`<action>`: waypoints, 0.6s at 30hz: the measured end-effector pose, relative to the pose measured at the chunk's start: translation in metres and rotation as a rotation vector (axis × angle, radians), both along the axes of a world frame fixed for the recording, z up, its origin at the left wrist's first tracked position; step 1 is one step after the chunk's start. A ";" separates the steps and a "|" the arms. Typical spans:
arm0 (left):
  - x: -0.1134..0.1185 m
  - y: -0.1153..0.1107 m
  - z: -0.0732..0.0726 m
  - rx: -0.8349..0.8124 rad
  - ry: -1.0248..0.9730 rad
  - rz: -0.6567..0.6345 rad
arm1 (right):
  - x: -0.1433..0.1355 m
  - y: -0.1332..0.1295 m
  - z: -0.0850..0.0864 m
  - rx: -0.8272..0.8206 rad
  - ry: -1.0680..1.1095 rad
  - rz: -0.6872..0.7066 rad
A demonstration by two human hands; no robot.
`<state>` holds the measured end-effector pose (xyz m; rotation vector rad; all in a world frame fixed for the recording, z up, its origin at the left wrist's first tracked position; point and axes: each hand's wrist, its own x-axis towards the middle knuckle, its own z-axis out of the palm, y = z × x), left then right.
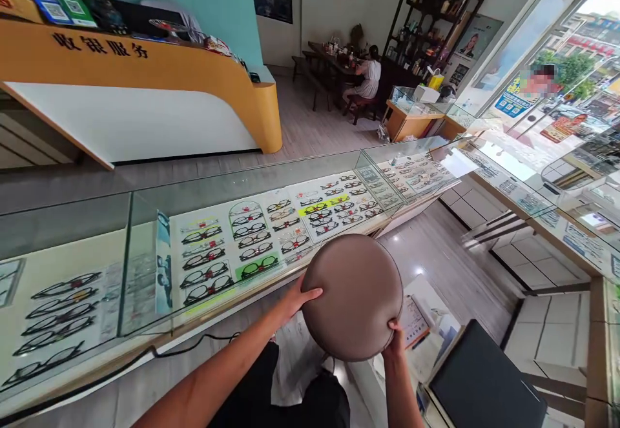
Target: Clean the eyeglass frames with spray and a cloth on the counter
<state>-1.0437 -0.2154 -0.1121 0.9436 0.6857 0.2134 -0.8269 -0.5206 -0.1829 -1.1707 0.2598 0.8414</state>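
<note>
A round stool [353, 295] with a smooth brown padded seat is in front of my legs, a bit of its metal base showing below. My left hand [299, 297] grips the seat's left rim, thumb on top and fingers hidden underneath. On the lower right rim, my right hand [394, 341] has its thumb over the edge, the other fingers mostly out of sight. Just beyond the stool runs a glass display case [290, 176] holding rows of eyeglasses [252, 247].
A black chair or box-like top [487, 376] is close on my right, beside papers [416, 321]. More glass cases [537, 215] line the right side. A black cable [194, 344] runs along the case's base. Across the aisle are an orange-and-white counter [194, 105] and a seated person [369, 79].
</note>
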 end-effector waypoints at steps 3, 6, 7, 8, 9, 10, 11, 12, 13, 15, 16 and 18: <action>-0.033 -0.030 0.006 -0.005 0.058 0.097 | -0.009 -0.011 -0.003 0.032 0.088 0.128; -0.070 -0.057 0.015 -0.021 0.130 0.189 | -0.022 -0.015 -0.003 0.056 0.167 0.280; -0.084 -0.066 0.017 -0.029 0.152 0.215 | -0.027 -0.015 -0.002 0.056 0.183 0.330; -0.099 -0.075 0.020 -0.038 0.171 0.237 | -0.033 -0.014 -0.002 0.053 0.196 0.381; -0.116 -0.083 0.021 -0.048 0.188 0.257 | -0.039 -0.013 -0.002 0.047 0.209 0.432; -0.134 -0.090 0.021 -0.058 0.205 0.271 | -0.047 -0.011 -0.002 0.040 0.221 0.480; -0.152 -0.096 0.019 -0.070 0.220 0.287 | -0.056 -0.008 -0.003 0.033 0.233 0.527; -0.171 -0.100 0.015 -0.085 0.237 0.305 | -0.066 -0.006 -0.005 0.025 0.244 0.576; -0.190 -0.102 0.009 -0.104 0.256 0.326 | -0.077 -0.002 -0.009 0.017 0.253 0.622; -0.228 -0.102 -0.010 -0.158 0.315 0.370 | -0.102 0.006 -0.019 -0.007 0.268 0.704; -0.246 -0.100 -0.023 -0.182 0.359 0.390 | -0.115 0.010 -0.027 -0.024 0.273 0.742; -0.279 -0.095 -0.053 -0.214 0.459 0.413 | -0.141 0.022 -0.047 -0.066 0.273 0.809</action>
